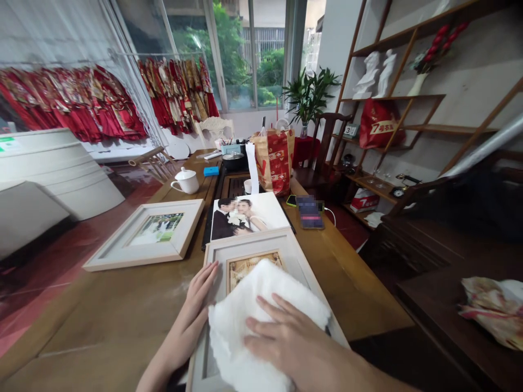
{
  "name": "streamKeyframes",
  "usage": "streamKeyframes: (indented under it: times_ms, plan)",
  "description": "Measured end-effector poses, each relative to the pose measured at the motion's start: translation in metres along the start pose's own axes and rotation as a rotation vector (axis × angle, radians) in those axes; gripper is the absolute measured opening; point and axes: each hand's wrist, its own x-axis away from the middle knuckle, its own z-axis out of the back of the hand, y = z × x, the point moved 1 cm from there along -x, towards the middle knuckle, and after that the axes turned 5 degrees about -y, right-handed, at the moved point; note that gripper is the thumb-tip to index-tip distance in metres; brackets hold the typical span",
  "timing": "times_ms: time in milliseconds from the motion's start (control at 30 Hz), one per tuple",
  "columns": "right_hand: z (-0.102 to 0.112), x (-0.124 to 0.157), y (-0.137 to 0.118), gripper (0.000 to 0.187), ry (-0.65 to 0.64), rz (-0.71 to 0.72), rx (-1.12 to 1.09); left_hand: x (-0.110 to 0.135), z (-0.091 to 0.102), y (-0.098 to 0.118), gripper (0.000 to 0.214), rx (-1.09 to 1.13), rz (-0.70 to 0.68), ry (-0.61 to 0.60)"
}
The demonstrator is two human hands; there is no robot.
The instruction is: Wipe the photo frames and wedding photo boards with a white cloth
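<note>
A light wooden picture frame (pixel 215 305) with a pale mat lies on the table in front of me. My left hand (pixel 200 296) rests along its left edge, fingers stretched out and touching the rim. On top of the frame is a white towel (pixel 245 305), which hides much of its middle and lower part. My right hand (pixel 281 337) lies flat on the towel, fingers spread and pressing down. Above the towel, part of a brown, old-looking print (pixel 237 267) shows inside the mat.
Left on the table is another framed photo (pixel 183 218). Beyond my frame lie a couple's portrait (pixel 265 212), a phone (pixel 310 212) with a white cable, a lidded white cup (pixel 186 181), a blue box (pixel 211 171) and a paper bag (pixel 275 160). Shelves (pixel 433 98) stand right.
</note>
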Motion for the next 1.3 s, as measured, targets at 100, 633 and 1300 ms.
streamKeyframes:
  times_ms: [100,633,1300]
  plan:
    - [0.010,0.033,-0.001,0.039,-0.016,-0.018,-0.060,0.000,0.000,-0.002,0.049,-0.007,0.003,0.000]
    - [0.024,-0.058,0.038,0.063,0.360,-0.513,0.302,0.001,-0.002,-0.010,0.053,0.007,-0.104,0.008]
    - [0.021,-0.013,0.014,0.060,0.209,-0.566,0.328,0.002,-0.008,-0.022,0.055,0.003,-0.151,0.051]
